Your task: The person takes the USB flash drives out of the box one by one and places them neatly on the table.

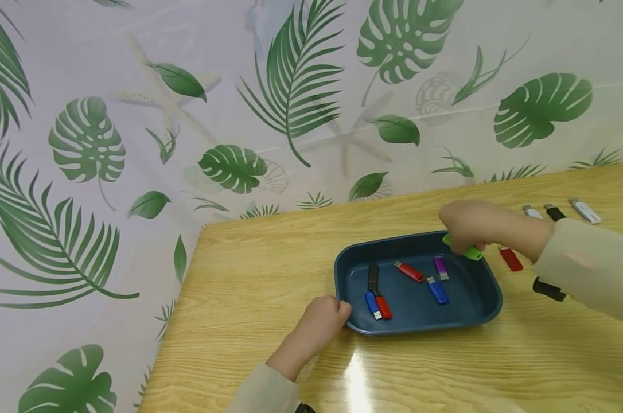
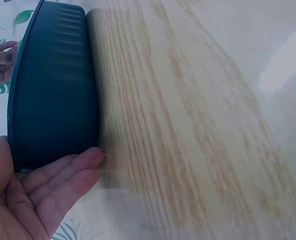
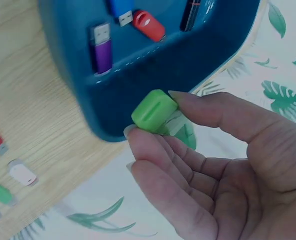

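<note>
My right hand [image 1: 461,226] pinches a green USB flash drive [image 3: 155,111] between thumb and fingertips, above the back right corner of a dark blue tray [image 1: 415,321]. At the tray's front left corner, my left hand [image 1: 324,315] grips the rim; in the left wrist view its fingers [image 2: 63,185] lie against the outer wall. Inside the tray lie several USB flash drives: a black one [image 1: 373,277], a purple one [image 1: 440,268], blue ones such as this blue drive [image 1: 437,291], and red ones such as this red drive [image 1: 409,271].
Right of the tray, more drives lie on the wooden table [image 1: 249,275]: a red one [image 1: 510,258], a white one [image 1: 586,211], and a black one [image 1: 554,212]. A black object [image 1: 549,288] is partly hidden by the right sleeve. A leaf-patterned cloth [image 1: 213,115] hangs behind.
</note>
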Demonstrator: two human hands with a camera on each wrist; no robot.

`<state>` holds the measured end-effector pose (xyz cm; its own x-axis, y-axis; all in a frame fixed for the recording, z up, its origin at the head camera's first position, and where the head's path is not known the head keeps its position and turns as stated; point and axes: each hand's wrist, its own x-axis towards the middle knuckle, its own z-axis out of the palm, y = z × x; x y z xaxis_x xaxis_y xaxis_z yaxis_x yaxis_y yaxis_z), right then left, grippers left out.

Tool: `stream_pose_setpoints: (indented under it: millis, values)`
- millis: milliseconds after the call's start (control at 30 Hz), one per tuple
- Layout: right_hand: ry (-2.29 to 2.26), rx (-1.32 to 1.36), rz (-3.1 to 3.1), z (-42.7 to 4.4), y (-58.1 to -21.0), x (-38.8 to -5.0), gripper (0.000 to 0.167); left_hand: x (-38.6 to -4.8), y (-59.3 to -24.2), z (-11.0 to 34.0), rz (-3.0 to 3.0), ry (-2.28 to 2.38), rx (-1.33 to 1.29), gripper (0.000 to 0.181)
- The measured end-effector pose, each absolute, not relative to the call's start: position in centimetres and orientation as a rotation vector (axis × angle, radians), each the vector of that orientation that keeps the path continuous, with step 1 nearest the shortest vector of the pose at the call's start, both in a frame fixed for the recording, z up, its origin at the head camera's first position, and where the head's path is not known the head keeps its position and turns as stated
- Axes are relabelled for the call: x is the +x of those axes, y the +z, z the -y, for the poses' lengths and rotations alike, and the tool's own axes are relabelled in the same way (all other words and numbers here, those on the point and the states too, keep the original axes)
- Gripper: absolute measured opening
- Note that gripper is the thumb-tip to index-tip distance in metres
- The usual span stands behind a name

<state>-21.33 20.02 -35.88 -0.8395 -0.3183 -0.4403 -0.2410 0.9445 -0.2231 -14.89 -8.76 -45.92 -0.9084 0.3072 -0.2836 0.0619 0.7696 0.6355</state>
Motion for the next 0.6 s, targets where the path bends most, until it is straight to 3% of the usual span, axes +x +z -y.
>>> stream_pose_setpoints:
  millis: [600]
  values:
    - [-0.421, -0.210, -2.476, -27.9, -37.5, -22.1, 0.007, -14.9, -46.0, 8.7, -2.618, 0.908, 0.325, 0.036]
